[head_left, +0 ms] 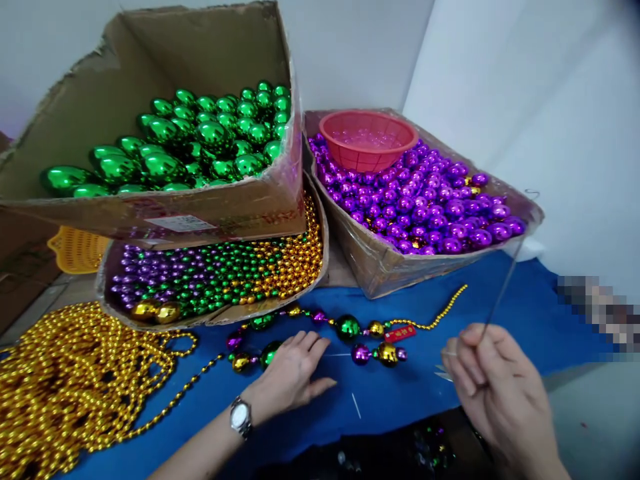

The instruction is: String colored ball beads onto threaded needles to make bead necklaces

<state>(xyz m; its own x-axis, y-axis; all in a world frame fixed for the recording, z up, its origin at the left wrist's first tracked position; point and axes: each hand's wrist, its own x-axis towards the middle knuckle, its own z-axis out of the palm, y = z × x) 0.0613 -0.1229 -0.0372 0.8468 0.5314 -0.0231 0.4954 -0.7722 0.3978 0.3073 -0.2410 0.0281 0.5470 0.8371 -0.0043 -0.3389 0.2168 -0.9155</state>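
My left hand [293, 372], with a wristwatch, rests on the blue cloth [400, 393], fingers spread flat beside a strand of mixed green, gold and purple beads [347, 328] with a red tag [400, 333]. My right hand [493, 383] is closed in a pinch on a long thin wire needle [503, 288] that points up and right. A thin thread runs across the cloth between my hands.
A tilted cardboard box of large green beads [200, 133] lies over a tray of small purple, green and gold beads [220, 273]. Another box holds purple beads [425, 200] and a red basket [367, 140]. Gold bead chains [65, 380] pile at left.
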